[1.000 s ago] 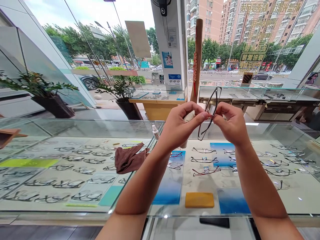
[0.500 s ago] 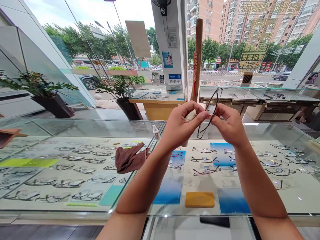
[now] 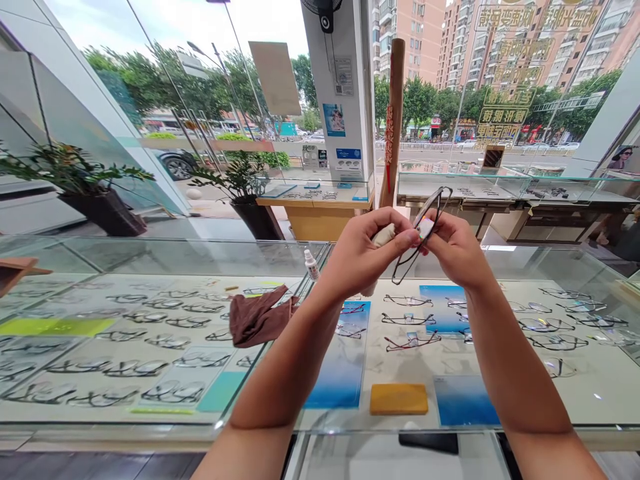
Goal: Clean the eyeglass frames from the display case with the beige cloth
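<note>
A pair of dark, thin-rimmed eyeglasses (image 3: 426, 229) is held up, tilted, above the glass counter, with a small label catching light on one lens. My right hand (image 3: 453, 250) grips the eyeglasses from the right, its fingertips partly hidden behind the rim. My left hand (image 3: 373, 250) is closed around a bunched off-white cloth (image 3: 384, 235), which also shows below the palm. Its thumb and fingertips meet at the near side of the eyeglasses. A brown cloth (image 3: 260, 317) lies crumpled on the counter left of my forearm, near a small white spray bottle (image 3: 311, 265).
The glass display counter (image 3: 345, 427) holds rows of eyeglasses, blue cards and a yellow-orange case (image 3: 399, 399). A dark flat object (image 3: 429, 442) lies at its near edge. Beyond stand a wooden post (image 3: 393, 127), potted plants (image 3: 250, 193) and another display case (image 3: 320, 197).
The eyeglasses have turned slightly, so more of the lens and its bright label faces me. Both hands stay close together in nearly the same place.
</note>
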Demonstrator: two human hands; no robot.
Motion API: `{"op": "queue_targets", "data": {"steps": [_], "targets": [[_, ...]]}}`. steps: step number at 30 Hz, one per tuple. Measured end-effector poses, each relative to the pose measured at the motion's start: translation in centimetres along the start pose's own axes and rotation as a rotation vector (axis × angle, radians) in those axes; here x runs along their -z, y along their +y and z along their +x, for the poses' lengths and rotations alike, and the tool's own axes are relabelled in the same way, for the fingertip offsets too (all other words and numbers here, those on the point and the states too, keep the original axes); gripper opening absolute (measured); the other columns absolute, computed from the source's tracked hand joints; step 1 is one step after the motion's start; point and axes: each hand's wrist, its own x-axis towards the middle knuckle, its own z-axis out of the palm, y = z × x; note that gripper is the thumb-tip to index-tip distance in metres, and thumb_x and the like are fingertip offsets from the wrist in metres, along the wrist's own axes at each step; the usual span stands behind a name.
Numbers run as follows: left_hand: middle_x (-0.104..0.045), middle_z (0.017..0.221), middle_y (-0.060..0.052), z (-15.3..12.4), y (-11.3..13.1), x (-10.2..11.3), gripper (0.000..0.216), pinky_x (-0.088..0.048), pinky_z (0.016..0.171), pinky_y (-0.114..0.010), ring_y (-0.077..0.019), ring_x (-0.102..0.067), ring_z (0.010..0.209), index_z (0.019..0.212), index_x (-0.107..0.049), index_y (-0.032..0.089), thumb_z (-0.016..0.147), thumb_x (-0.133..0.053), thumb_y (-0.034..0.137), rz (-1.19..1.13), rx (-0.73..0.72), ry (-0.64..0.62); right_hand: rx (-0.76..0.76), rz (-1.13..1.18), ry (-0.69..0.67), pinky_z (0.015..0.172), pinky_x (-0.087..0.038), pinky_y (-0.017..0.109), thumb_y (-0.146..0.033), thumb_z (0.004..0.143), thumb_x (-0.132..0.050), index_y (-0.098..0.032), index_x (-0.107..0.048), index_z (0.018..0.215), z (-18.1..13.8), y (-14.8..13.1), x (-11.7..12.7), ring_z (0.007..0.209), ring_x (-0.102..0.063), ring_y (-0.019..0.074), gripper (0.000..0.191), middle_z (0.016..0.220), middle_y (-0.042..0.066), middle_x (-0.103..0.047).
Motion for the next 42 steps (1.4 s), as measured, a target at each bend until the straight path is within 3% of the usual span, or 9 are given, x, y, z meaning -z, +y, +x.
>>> {"op": "queue_targets", "data": {"steps": [4,11,19,27,32,35,38,42], "targets": [[-0.075,0.082,-0.003,-0.2,0.1,-0.5,0.023,-0.052,0.075,-0.027,-0.0140,-0.066,0.076,0.081,-0.068,0.019,0.092,-0.073,0.037,-0.070,0.033,0.028,-0.020,0.006,0.010,0.057,-0.047,0.027,-0.040,0.080,-0.078,-0.021,-0.061,0.075,0.2,-0.4,0.2,0.060,-0.052,0.0107,0.026,0.067,-0.003,-0.060],[-0.073,0.079,-0.001,0.0,-0.7,0.1,0.021,-0.049,0.070,-0.028,-0.0131,-0.060,0.072,0.082,-0.070,0.021,0.090,-0.076,0.039,-0.030,0.067,0.171,0.008,-0.051,0.102,0.060,-0.049,0.028,-0.020,0.083,-0.063,-0.021,-0.068,0.076,-0.1,-1.6,0.8,0.060,-0.055,0.0104,0.009,0.066,-0.003,-0.063],[-0.074,0.079,-0.001,0.1,-0.8,0.1,0.025,-0.051,0.072,-0.029,-0.0146,-0.063,0.074,0.082,-0.070,0.021,0.089,-0.077,0.044,0.008,0.046,0.181,0.033,-0.100,0.057,0.061,-0.044,0.028,-0.034,0.085,-0.079,-0.020,-0.072,0.085,-0.5,-1.0,0.7,0.067,-0.055,0.0104,0.015,0.076,-0.001,-0.067],[-0.075,0.082,-0.002,0.3,-0.9,0.5,0.026,-0.049,0.067,-0.030,-0.0150,-0.061,0.070,0.082,-0.069,0.023,0.090,-0.075,0.047,0.043,0.063,0.181,0.035,-0.183,0.093,0.061,-0.043,0.030,-0.040,0.084,-0.080,-0.021,-0.070,0.080,-0.5,-1.4,0.9,0.066,-0.054,0.0117,0.022,0.071,-0.002,-0.064],[-0.073,0.079,-0.001,0.5,-1.3,1.5,0.022,-0.048,0.068,-0.029,-0.0140,-0.059,0.070,0.082,-0.068,0.023,0.092,-0.073,0.042,0.135,0.047,0.221,0.068,-0.324,0.281,0.052,-0.037,0.029,-0.033,0.083,-0.079,-0.022,-0.067,0.075,-0.8,-1.9,1.5,0.053,-0.047,0.0096,0.018,0.059,-0.005,-0.055],[-0.074,0.082,-0.001,0.7,-1.7,2.1,0.020,-0.048,0.074,-0.030,-0.0147,-0.062,0.075,0.081,-0.068,0.022,0.091,-0.072,0.038,0.217,0.019,0.228,0.082,-0.458,0.458,0.053,-0.043,0.031,-0.030,0.089,-0.072,-0.023,-0.066,0.080,-1.0,-2.1,1.8,0.048,-0.052,0.0116,0.013,0.054,-0.006,-0.055],[-0.073,0.079,-0.001,0.8,-1.9,2.4,0.018,-0.048,0.073,-0.029,-0.0142,-0.062,0.074,0.080,-0.068,0.021,0.090,-0.073,0.035,0.257,0.004,0.186,0.139,-0.572,0.583,0.062,-0.052,0.035,-0.032,0.092,-0.070,-0.023,-0.068,0.087,-1.1,-1.9,2.2,0.059,-0.067,0.0169,0.011,0.066,-0.001,-0.067],[-0.073,0.077,0.000,0.7,-1.8,2.2,0.021,-0.048,0.074,-0.028,-0.0135,-0.063,0.073,0.076,-0.067,0.021,0.088,-0.074,0.035,0.231,0.011,0.058,0.212,-0.668,0.663,0.068,-0.054,0.039,-0.035,0.095,-0.066,-0.024,-0.067,0.098,-1.1,-1.6,2.2,0.070,-0.070,0.0204,0.011,0.082,0.004,-0.072]]}}
